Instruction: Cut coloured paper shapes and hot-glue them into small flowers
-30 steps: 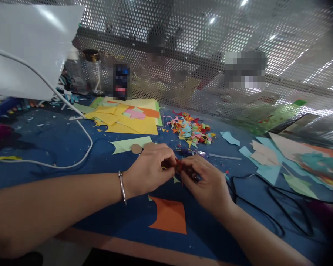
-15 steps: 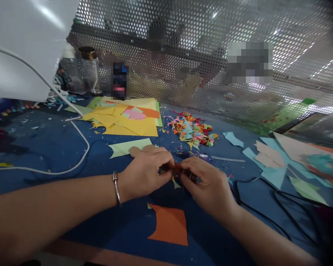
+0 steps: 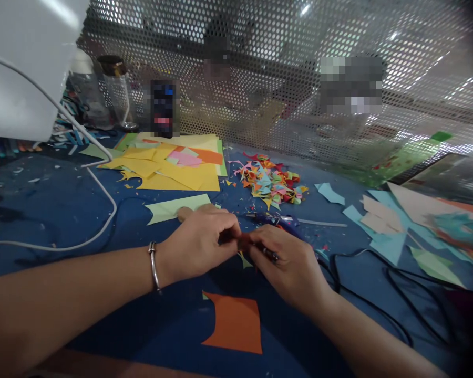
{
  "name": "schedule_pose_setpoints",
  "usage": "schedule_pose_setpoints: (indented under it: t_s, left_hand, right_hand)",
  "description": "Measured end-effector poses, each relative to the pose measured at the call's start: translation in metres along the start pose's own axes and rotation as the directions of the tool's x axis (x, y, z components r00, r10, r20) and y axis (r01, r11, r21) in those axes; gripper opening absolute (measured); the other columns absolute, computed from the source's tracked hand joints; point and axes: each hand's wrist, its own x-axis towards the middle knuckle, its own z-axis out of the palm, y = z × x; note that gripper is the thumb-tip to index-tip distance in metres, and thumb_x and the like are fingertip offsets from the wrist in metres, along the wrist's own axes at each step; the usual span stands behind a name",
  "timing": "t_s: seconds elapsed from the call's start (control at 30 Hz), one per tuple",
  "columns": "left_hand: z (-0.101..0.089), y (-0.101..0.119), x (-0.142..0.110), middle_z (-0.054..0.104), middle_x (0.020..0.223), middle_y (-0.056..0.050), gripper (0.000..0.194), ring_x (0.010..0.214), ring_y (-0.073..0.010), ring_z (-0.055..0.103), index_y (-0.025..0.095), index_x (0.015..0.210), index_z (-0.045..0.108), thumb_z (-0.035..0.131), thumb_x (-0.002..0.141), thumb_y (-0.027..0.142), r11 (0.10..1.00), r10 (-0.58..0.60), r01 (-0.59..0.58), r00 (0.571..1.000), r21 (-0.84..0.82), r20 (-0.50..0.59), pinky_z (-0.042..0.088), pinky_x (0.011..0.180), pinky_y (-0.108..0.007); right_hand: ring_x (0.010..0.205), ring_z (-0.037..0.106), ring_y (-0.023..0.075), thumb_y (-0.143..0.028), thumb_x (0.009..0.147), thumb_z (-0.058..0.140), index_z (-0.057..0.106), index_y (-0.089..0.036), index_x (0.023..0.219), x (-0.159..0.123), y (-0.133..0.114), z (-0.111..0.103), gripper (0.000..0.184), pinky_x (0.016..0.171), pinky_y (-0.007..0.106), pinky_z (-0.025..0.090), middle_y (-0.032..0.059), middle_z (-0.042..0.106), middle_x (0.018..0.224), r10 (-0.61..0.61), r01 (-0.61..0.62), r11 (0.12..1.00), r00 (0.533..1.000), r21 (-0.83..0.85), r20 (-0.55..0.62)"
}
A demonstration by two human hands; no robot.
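Note:
My left hand, with a bracelet on the wrist, is closed in a pinch at the middle of the table. My right hand pinches from the other side, its fingertips close to those of the left. Between them is a small reddish piece of paper, mostly hidden by the fingers. A thin dark object shows within my right hand; its kind cannot be made out. Under the hands lies a green paper scrap. Nearer to me rests an orange paper sheet with curved cut edges. A pale green paper strip lies behind my left hand.
Colourful paper bits form a heap beyond the hands, near a dark blue pen-like tool. Yellow sheets are stacked at the back left. A white cable curves leftward, black cables rightward. A perforated metal screen stands behind.
The view has shifted slightly, so most things appear a little further left. Both hands keep their pinch on the small reddish piece, and the dark blue tool shows more beside the right hand.

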Motion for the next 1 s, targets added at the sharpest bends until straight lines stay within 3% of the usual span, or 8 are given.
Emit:
schedule_pose_setpoints:
  t_s: [0.3,0.5,0.6,0.67,0.77,0.9,1.0]
  left_hand:
    - [0.000,0.004,0.000,0.065,0.071,-0.002,0.005,0.065,-0.0123,0.059,0.013,0.075,0.069,0.066,0.078,0.012,0.998,-0.057,0.057,0.998,0.013,0.022,0.043,0.061,-0.024]
    - [-0.001,0.001,0.000,0.067,0.074,-0.001,0.004,0.068,-0.0127,0.061,0.015,0.077,0.069,0.065,0.079,0.015,0.992,-0.119,0.120,0.993,-0.030,0.018,0.046,0.061,-0.025]
    - [-0.005,-0.001,0.001,0.070,0.081,-0.002,0.005,0.074,-0.0125,0.064,0.016,0.078,0.067,0.063,0.079,0.013,0.978,-0.173,0.167,0.984,-0.127,-0.033,0.050,0.067,-0.025]
    - [-0.008,-0.005,0.004,0.071,0.087,-0.003,0.005,0.077,-0.0116,0.065,0.016,0.079,0.065,0.062,0.080,0.013,0.960,-0.204,0.179,0.974,-0.217,-0.100,0.052,0.069,-0.024]
    - [-0.010,-0.015,0.007,0.068,0.081,-0.003,0.002,0.071,-0.0108,0.063,0.016,0.081,0.063,0.064,0.081,0.018,0.927,-0.258,0.191,0.950,-0.323,-0.177,0.051,0.064,-0.023]
    - [-0.006,-0.029,0.011,0.066,0.073,-0.002,0.014,0.064,-0.0104,0.060,0.016,0.082,0.061,0.070,0.079,0.026,0.819,-0.336,0.221,0.933,-0.530,-0.130,0.051,0.060,-0.025]
    - [-0.003,-0.032,0.013,0.065,0.072,-0.002,0.018,0.057,-0.0087,0.057,0.016,0.082,0.062,0.074,0.075,0.027,0.704,-0.402,0.241,0.911,-0.668,-0.096,0.049,0.055,-0.025]
  right_hand:
    - [0.072,0.063,0.0160,-0.012,0.095,0.049,0.064,-0.018,0.082,-0.003,-0.003,0.000,0.021,0.066,0.026,0.050,0.0053,0.065,0.076,-0.038,0.038,0.999,0.999,0.028,-0.011]
    - [0.079,0.067,0.0172,-0.020,0.099,0.048,0.068,-0.019,0.089,-0.001,-0.003,-0.007,0.023,0.072,0.027,0.052,0.0063,0.071,0.085,-0.011,0.011,1.000,1.000,0.030,0.014]
    - [0.082,0.069,0.0191,-0.029,0.097,0.053,0.071,-0.020,0.099,-0.001,0.009,-0.022,0.021,0.072,0.030,0.052,0.0058,0.073,0.089,0.087,-0.090,0.992,0.995,-0.089,-0.040]
    - [0.074,0.069,0.0199,-0.036,0.094,0.056,0.072,-0.022,0.096,-0.003,0.022,-0.036,0.022,0.062,0.030,0.050,0.0050,0.074,0.088,0.227,-0.242,0.948,0.969,-0.207,-0.095]
    - [0.064,0.067,0.0206,-0.045,0.090,0.058,0.073,-0.023,0.091,-0.008,0.043,-0.055,0.027,0.058,0.033,0.048,0.0053,0.075,0.084,0.364,-0.368,0.864,0.928,-0.343,-0.079]
    - [0.056,0.065,0.0221,-0.052,0.087,0.059,0.071,-0.022,0.087,-0.017,0.063,-0.064,0.033,0.052,0.033,0.045,0.0042,0.071,0.066,0.529,-0.473,0.784,0.848,-0.402,0.033]
    - [0.057,0.066,0.0231,-0.055,0.079,0.067,0.071,-0.020,0.088,-0.020,0.071,-0.063,0.036,0.052,0.033,0.045,0.0058,0.073,0.068,0.542,-0.495,0.786,0.840,-0.371,0.026]
